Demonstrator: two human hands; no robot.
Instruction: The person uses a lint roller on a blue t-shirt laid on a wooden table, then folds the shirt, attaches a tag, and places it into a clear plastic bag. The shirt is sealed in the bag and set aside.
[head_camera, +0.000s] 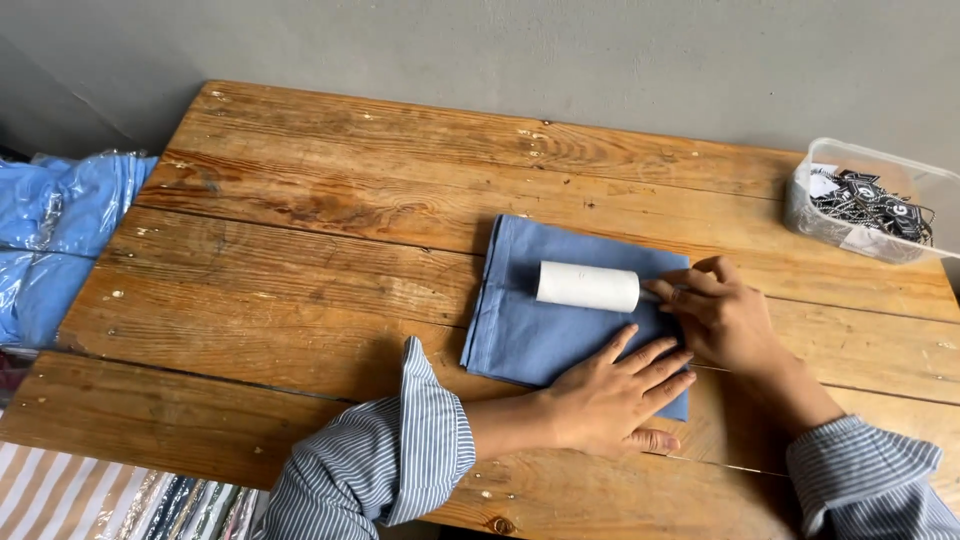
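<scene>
My left hand (612, 400) lies flat and open on the folded blue cloth (545, 320), mid-table (300, 250). My right hand (722, 318) grips the handle of the white lint roller (588, 286) resting on that cloth.

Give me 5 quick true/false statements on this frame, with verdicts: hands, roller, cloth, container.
1. The right hand holds the white lint roller on the folded blue cloth. True.
2. The left hand is lifted clear of the cloth. False: it lies flat, pressing on the cloth's near edge.
3. The clear plastic container sits at the table's far right. True.
4. The cloth is red and crumpled. False: it is blue and folded flat.
5. The roller lies on bare wood of the wooden table. False: it rests on the cloth.
</scene>
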